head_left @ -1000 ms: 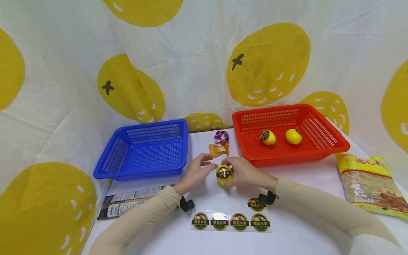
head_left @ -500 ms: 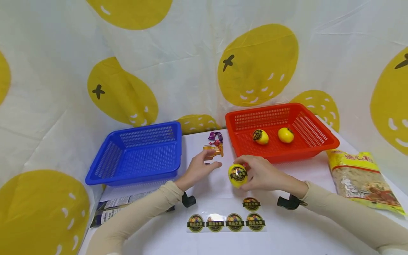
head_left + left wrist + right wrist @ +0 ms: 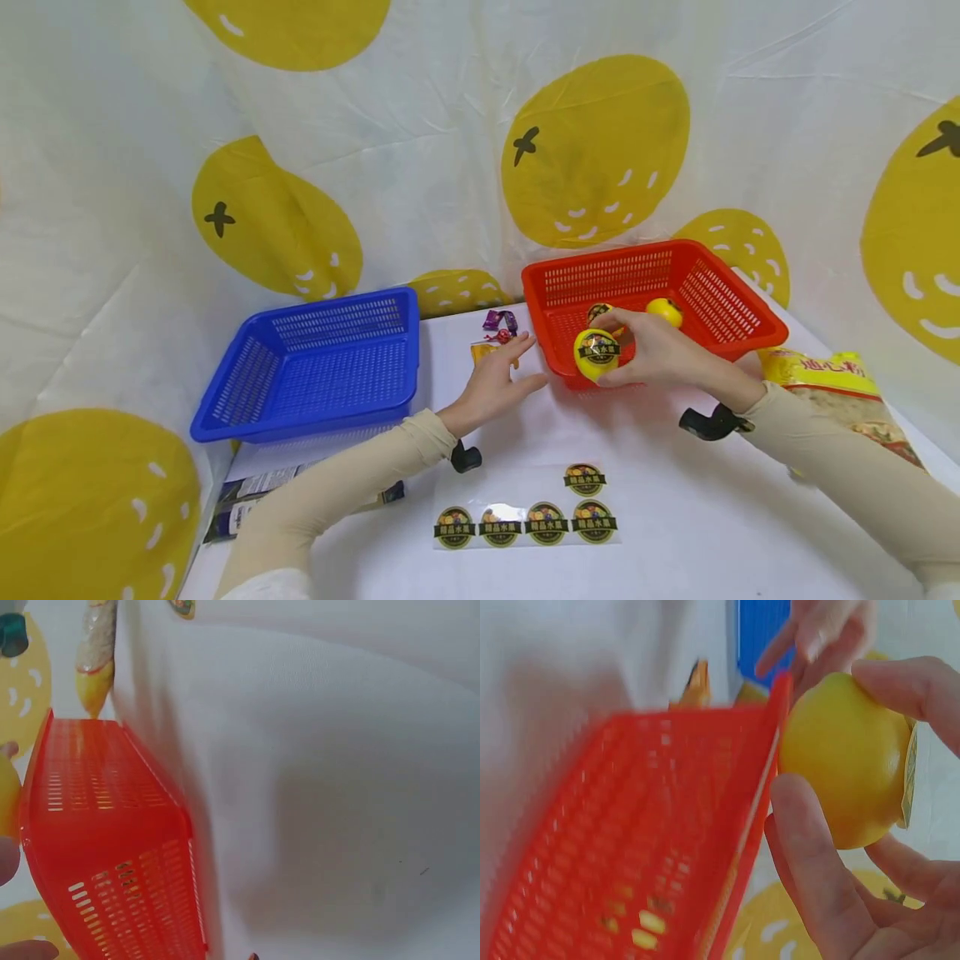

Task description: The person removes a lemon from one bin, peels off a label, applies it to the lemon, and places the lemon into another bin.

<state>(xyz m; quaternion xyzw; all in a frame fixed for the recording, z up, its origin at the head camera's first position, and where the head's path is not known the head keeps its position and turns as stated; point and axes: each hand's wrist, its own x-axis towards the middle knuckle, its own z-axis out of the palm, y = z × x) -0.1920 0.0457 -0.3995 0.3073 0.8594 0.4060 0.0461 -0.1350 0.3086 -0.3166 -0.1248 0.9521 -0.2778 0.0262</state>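
My right hand [image 3: 663,350] grips a yellow persimmon [image 3: 596,354] between thumb and fingers, over the near left rim of the red basket [image 3: 708,296]. A round black-and-gold label [image 3: 909,780] is stuck to the fruit. In the right wrist view the persimmon overlaps the basket's rim. Behind my right hand, in the basket, lie a labelled yellow persimmon [image 3: 597,311], mostly hidden, and another persimmon [image 3: 663,312] with a dark calyx. My left hand [image 3: 491,387] hovers with fingers extended and holds nothing, just left of the red basket.
A blue basket [image 3: 337,358] stands at the left. Behind my left hand lie an orange packet [image 3: 482,352] and a purple one [image 3: 492,320]. A clear sheet with several round labels [image 3: 546,523] lies in front. A yellow-topped food bag [image 3: 828,371] sits at the right.
The right hand has lifted the labelled persimmon away from the left hand and moved it right and back to the red basket. The left hand has let go and shifted slightly right.
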